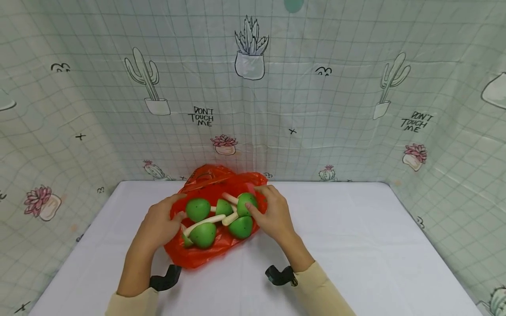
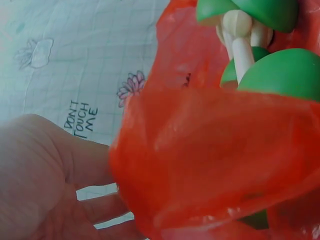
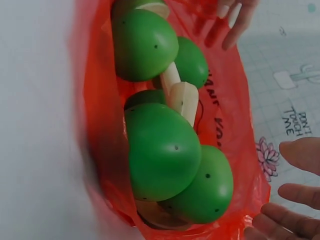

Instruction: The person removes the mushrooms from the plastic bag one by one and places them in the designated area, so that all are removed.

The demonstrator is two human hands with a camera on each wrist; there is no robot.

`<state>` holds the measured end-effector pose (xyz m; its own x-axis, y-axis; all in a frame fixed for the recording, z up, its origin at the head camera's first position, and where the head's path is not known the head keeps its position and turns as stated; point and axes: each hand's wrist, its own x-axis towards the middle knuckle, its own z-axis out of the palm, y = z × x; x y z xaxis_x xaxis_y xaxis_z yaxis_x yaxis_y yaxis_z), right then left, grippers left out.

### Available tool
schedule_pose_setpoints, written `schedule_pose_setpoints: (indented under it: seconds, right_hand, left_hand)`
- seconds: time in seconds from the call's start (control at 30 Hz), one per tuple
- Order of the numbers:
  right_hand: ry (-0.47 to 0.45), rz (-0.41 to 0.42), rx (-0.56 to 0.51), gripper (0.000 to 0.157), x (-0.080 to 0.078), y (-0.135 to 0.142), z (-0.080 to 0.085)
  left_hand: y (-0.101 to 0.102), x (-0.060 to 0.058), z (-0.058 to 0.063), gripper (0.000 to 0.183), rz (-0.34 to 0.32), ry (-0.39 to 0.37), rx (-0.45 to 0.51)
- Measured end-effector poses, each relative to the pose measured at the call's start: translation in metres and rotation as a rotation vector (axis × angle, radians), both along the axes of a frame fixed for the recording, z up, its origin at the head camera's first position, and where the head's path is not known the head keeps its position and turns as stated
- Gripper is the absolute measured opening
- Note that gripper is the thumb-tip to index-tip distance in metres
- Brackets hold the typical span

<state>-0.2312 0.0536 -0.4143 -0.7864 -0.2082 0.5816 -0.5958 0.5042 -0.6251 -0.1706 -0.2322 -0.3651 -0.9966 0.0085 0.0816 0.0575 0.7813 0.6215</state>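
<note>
A crinkled red plastic bag (image 1: 213, 254) lies with its mouth open on the white table. In it are several green-capped toy mushrooms (image 1: 198, 210) with cream stems and small dark dots on the caps. My left hand (image 1: 160, 221) is at the bag's left edge, thumb and fingers spread; the bag's wall hides some fingertips in the left wrist view. On the other side, my right hand (image 1: 276, 215) has its thumb by a mushroom cap (image 1: 247, 204) and its fingers beyond the bag's edge. The right wrist view shows those fingers (image 3: 295, 195) apart and fairly straight.
The white tabletop (image 1: 340, 245) extends on both sides of the bag. Behind it rises a grid-patterned cloth backdrop (image 1: 253, 105) printed with cacti and words. Dark wrist camera mounts (image 1: 280, 275) sit at both cuffs, just above the table.
</note>
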Motion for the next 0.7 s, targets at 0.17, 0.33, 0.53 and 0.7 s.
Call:
schedule_pose_setpoints:
  seconds: [0.17, 0.33, 0.53, 0.7]
  right_hand:
    - [-0.023, 0.003, -0.002, 0.042, -0.003, 0.001, -0.005]
    - [-0.059, 0.021, -0.027, 0.042, -0.008, 0.003, -0.011]
    - [-0.114, 0.053, -0.080, 0.042, -0.010, 0.005, -0.016]
    - [-0.148, 0.073, -0.103, 0.042, -0.012, 0.005, -0.020]
  left_hand:
    - [-0.003, 0.000, 0.000, 0.051, 0.011, -0.004, 0.015]
    - [-0.007, -0.001, -0.001, 0.054, 0.032, -0.032, 0.029]
    - [-0.008, -0.003, -0.003, 0.056, 0.037, -0.046, 0.052]
    - [-0.008, -0.003, -0.005, 0.056, 0.039, -0.040, 0.066]
